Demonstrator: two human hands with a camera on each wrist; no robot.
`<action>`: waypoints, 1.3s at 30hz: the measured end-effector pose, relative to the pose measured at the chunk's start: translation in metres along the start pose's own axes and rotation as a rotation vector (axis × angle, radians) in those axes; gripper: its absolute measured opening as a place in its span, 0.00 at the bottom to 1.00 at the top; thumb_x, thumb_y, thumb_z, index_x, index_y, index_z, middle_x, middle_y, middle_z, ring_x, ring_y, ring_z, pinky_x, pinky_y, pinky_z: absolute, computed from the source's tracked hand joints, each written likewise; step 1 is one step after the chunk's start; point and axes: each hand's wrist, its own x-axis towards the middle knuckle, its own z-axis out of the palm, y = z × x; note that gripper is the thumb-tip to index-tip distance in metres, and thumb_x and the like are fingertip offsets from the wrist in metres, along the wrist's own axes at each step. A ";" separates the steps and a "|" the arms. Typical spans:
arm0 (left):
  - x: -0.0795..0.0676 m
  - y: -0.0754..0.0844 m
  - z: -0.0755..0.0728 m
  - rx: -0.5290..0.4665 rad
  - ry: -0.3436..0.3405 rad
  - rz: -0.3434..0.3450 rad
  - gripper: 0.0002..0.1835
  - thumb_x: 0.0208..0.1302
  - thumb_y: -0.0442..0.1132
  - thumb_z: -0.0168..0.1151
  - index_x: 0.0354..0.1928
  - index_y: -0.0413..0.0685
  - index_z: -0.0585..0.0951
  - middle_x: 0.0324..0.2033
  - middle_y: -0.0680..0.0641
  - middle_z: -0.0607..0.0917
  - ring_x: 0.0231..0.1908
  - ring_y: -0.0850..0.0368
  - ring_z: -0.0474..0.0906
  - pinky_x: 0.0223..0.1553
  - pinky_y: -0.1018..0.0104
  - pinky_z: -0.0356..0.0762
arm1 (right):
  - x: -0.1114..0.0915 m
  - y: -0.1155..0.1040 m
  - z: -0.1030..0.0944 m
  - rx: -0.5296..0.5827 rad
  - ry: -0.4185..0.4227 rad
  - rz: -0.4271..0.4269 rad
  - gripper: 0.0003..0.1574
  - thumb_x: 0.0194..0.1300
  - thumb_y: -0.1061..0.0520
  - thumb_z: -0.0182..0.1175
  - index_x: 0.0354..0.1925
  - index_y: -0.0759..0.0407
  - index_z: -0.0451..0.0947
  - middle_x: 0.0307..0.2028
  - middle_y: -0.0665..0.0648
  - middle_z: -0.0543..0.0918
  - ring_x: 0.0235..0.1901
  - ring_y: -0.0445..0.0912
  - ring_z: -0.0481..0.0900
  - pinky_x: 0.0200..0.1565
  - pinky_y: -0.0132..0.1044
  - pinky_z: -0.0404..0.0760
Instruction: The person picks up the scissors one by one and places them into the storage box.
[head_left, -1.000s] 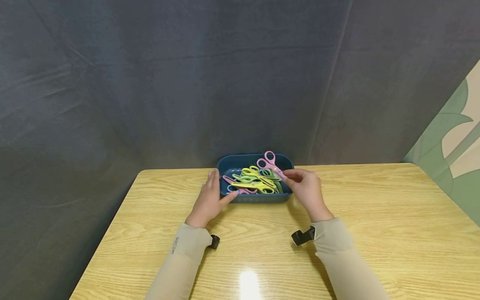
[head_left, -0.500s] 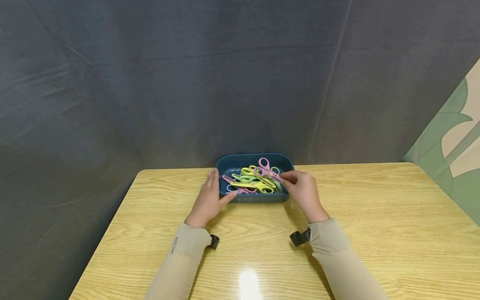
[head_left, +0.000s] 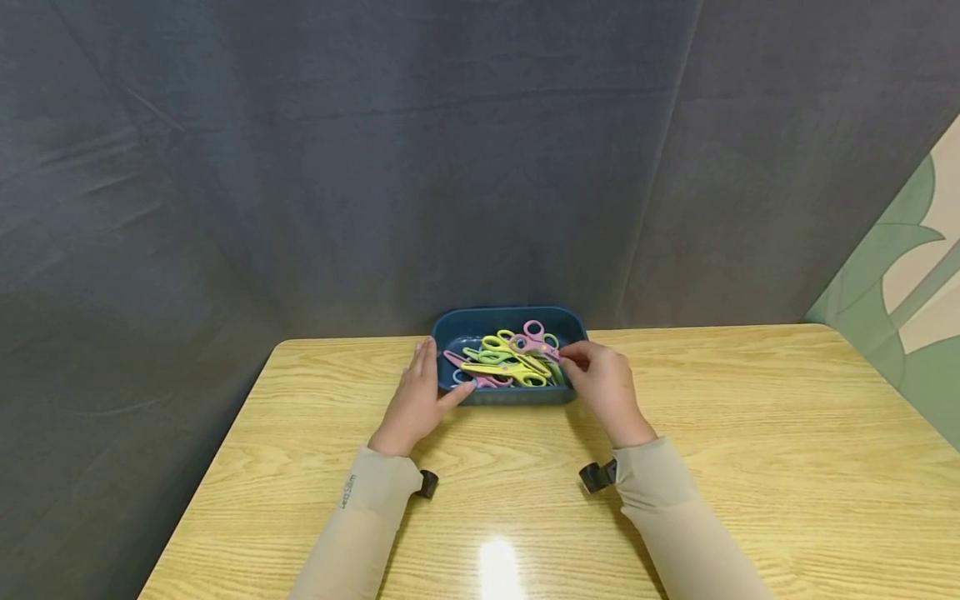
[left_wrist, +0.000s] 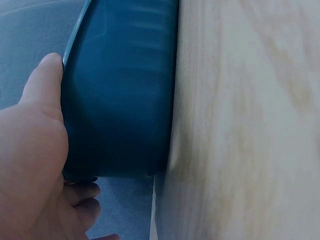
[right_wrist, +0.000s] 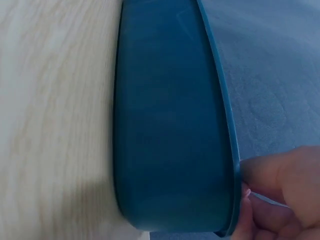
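A dark blue bin (head_left: 517, 396) stands at the table's back edge with several pairs of scissors inside, among them yellow scissors (head_left: 502, 369) lying on the pile. My left hand (head_left: 412, 404) rests against the bin's left end, its fingers straight along the side and the thumb over the front rim. At the right end my right hand (head_left: 607, 387) pinches pink scissors (head_left: 534, 342) by the blade end, their handle loops over the pile. In the right wrist view, the bin wall (right_wrist: 170, 115) hides most of the scissors, and the thumb is close to the rim.
A wooden table (head_left: 487, 475) lies under both arms. Dark grey cloth (head_left: 450, 167) hangs right behind the bin. Green leaf shapes (head_left: 892, 275) show on a wall at the right. Each wrist carries a small black camera (head_left: 597, 477).
My right hand has moved slightly left and lowered the pink scissors onto the pile, their loops turning a little to the left. My left hand has stayed at the bin.
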 end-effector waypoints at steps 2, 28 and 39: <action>0.000 0.000 0.000 -0.002 -0.001 0.000 0.56 0.71 0.64 0.57 0.80 0.37 0.40 0.80 0.36 0.45 0.79 0.43 0.38 0.75 0.42 0.43 | -0.001 0.000 0.001 -0.024 -0.009 -0.012 0.08 0.68 0.66 0.64 0.42 0.71 0.86 0.37 0.66 0.88 0.36 0.55 0.84 0.41 0.50 0.84; -0.001 0.000 0.001 -0.006 -0.006 -0.009 0.56 0.70 0.65 0.57 0.80 0.37 0.40 0.80 0.37 0.44 0.79 0.43 0.38 0.75 0.44 0.43 | -0.002 0.005 0.008 -0.200 -0.011 -0.127 0.05 0.64 0.68 0.64 0.39 0.68 0.86 0.32 0.62 0.87 0.29 0.52 0.81 0.35 0.48 0.82; 0.001 0.000 0.002 -0.007 -0.006 -0.004 0.56 0.70 0.65 0.57 0.80 0.37 0.40 0.80 0.36 0.45 0.79 0.43 0.38 0.75 0.44 0.44 | -0.003 0.006 0.010 -0.231 0.000 -0.141 0.06 0.66 0.66 0.65 0.39 0.68 0.86 0.30 0.62 0.86 0.28 0.53 0.80 0.34 0.49 0.80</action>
